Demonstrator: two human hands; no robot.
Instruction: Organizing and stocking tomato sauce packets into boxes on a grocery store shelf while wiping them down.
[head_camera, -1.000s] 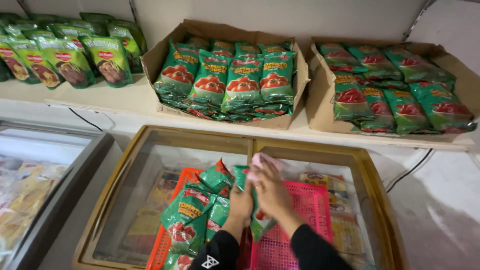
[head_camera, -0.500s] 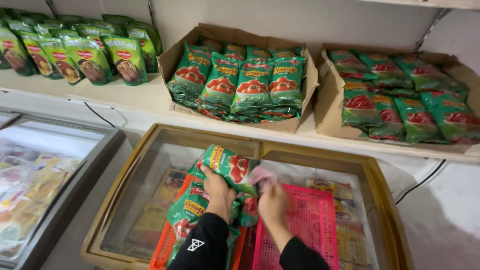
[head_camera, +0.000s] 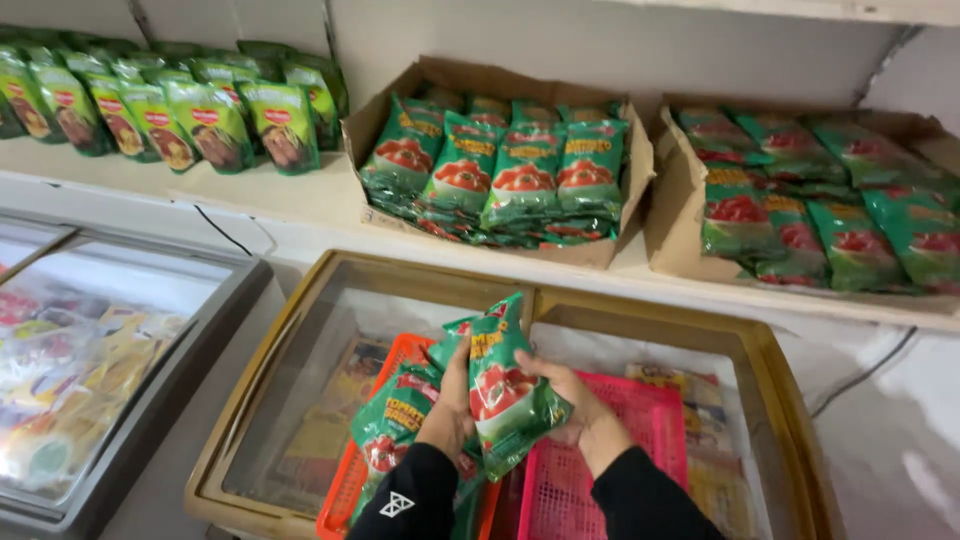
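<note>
Both my hands hold a bunch of green pouches (head_camera: 505, 385) printed with red tomatoes, lifted upright above the chest freezer. My left hand (head_camera: 448, 415) grips the bunch from the left side, with more green pouches (head_camera: 392, 430) hanging below it. My right hand (head_camera: 578, 410) presses against the right side of the front pouch. Under the hands sit an orange basket (head_camera: 350, 480) and a pink basket (head_camera: 640, 440) on the freezer's glass lid.
A chest freezer with a gold frame (head_camera: 300, 330) lies below. A second grey freezer (head_camera: 130, 400) is at the left. On the shelf behind stand two open cartons of matching pouches (head_camera: 500, 170) (head_camera: 810, 200) and a row of upright green pouches (head_camera: 170, 110).
The bunch of pouches has been gathered and raised upright between both hands. My right hand has moved from the pink basket onto the front pouch.
</note>
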